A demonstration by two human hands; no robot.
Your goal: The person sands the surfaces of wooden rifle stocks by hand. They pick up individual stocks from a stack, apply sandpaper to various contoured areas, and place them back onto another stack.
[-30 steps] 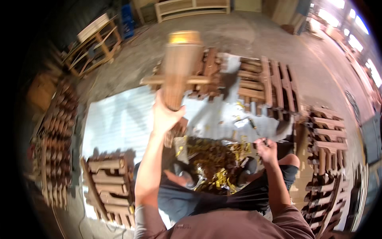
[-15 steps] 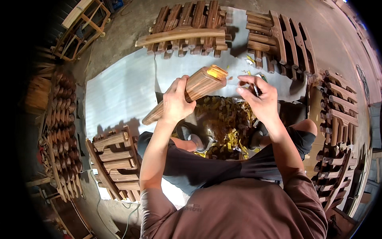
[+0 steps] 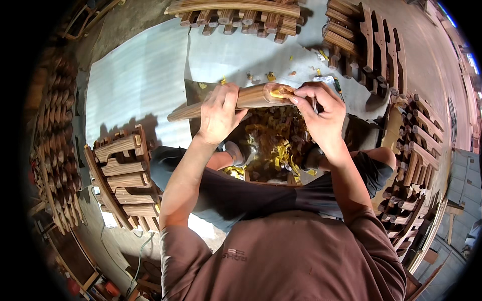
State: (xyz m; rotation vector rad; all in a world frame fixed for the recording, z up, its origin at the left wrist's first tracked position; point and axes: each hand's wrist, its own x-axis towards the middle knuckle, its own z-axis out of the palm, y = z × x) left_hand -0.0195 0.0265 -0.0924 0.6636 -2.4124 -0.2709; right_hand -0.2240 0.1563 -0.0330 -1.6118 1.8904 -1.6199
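Note:
My left hand [image 3: 219, 111] is wrapped round a brown striped, tapered wooden leg [image 3: 255, 97], held almost level above the floor with its narrow end to the left. Yellow tape [image 3: 279, 93] and a rough brown layer cover part of its right end. The thumb and fingers of my right hand [image 3: 322, 109] are pinched together at that end, touching the covering. A slim, pen-like tool [image 3: 315, 104] lies within the same hand; its tip is hidden.
Below the leg, an open container holds yellow and brown scraps [image 3: 283, 155]. Stacked wooden pieces stand ahead [image 3: 236, 11], right [image 3: 424, 145] and left [image 3: 125, 175] on and beside a pale sheet [image 3: 135, 75]. A green-handled tool [image 3: 338, 86] lies near more scraps.
The wooden leg has turned from a steep slant to nearly level. My right hand, apart from it before, has closed in on the taped end. The view has shifted slightly.

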